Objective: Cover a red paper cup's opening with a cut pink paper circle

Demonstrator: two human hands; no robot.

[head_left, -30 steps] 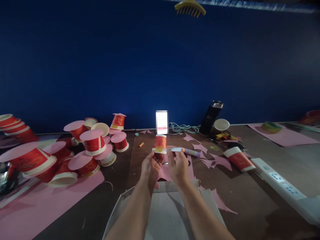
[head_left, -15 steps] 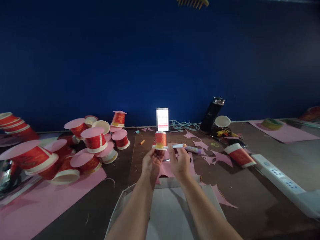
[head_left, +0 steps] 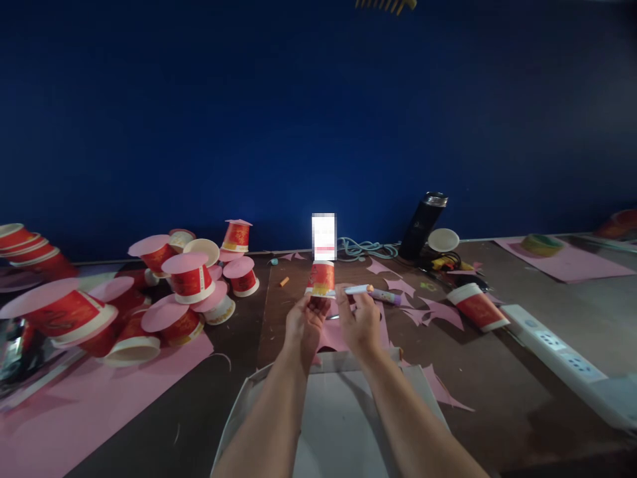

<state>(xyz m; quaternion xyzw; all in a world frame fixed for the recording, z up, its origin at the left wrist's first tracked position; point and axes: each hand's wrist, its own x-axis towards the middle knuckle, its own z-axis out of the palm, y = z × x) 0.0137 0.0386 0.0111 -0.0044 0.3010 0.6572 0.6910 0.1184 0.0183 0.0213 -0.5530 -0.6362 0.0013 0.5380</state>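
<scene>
Straight ahead, a red paper cup (head_left: pixel 323 277) with gold print is in my left hand (head_left: pixel 302 325), whose fingers wrap its lower part. Between the fingers of my right hand (head_left: pixel 362 322) is a white marker (head_left: pixel 355 289) with an orange end. It lies almost level, its tip pointing left at the side of the cup. Whether the tip touches the cup I cannot tell. Beneath the hands, pink paper (head_left: pixel 332 337) and part of a metal tool show. A small orange cap (head_left: pixel 284 282) lies to the left of the cup.
At left, several red cups topped with pink paper discs (head_left: pixel 186 264) crowd over a pink sheet (head_left: pixel 149 392). Pink scraps (head_left: pixel 440 313), a glue stick (head_left: pixel 385 297), a tipped cup (head_left: pixel 478 309), a black flask (head_left: pixel 423 226) and a power strip (head_left: pixel 552 342) lie right. A lit, blurred-out screen (head_left: pixel 324 236) stands behind.
The held cup has shifted very slightly to the right, with both hands keeping the same grips. Nothing else on the table has visibly moved.
</scene>
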